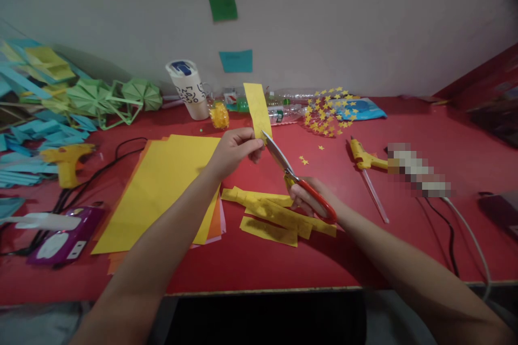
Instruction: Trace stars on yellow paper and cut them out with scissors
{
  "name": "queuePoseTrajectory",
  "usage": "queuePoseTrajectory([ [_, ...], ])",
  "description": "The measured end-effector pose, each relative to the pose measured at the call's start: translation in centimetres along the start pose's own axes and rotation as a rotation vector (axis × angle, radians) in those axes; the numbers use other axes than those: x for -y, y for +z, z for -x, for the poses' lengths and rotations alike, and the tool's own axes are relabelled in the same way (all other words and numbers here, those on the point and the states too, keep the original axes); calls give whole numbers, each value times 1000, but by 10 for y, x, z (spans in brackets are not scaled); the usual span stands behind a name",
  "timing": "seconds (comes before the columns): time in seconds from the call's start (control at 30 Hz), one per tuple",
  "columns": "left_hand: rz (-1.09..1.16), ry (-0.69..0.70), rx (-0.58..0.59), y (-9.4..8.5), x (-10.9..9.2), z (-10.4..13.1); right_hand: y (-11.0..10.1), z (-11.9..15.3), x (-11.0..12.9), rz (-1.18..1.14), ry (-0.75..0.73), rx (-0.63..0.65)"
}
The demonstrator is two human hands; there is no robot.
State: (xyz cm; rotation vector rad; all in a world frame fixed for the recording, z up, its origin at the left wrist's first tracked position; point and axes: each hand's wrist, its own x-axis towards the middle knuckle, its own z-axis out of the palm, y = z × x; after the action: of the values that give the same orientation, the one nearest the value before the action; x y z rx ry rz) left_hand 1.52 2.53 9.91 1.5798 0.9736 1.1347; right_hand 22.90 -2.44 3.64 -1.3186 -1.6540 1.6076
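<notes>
My left hand [240, 150] pinches the lower end of an upright yellow paper strip [256, 107] above the table. In my right hand [309, 197] are scissors [280, 157] with red and yellow handles; their blade tips meet the strip's lower end beside my left fingertips. Beneath my hands lie several yellow paper strips [269, 230], overlapping on the red table [259, 275]. To their left is a stack of yellow sheets [162, 188], with orange and pink sheets showing under it. A few small yellow stars [304, 161] lie right of my left hand.
Behind stand a tumbler [194, 98] and a star-covered plastic piece [329, 113], near plastic bottles [279, 114]. Glue guns lie left [68, 164] and right [364, 157]. A purple device [67, 237], cables and folded blue paper [24, 167] occupy the left side.
</notes>
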Motion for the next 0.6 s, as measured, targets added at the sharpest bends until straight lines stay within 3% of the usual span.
queuePoseTrajectory([
  [0.6, 31, -23, 7, -1, -1, 0, -2, 3, 3, 6, -16, -1],
])
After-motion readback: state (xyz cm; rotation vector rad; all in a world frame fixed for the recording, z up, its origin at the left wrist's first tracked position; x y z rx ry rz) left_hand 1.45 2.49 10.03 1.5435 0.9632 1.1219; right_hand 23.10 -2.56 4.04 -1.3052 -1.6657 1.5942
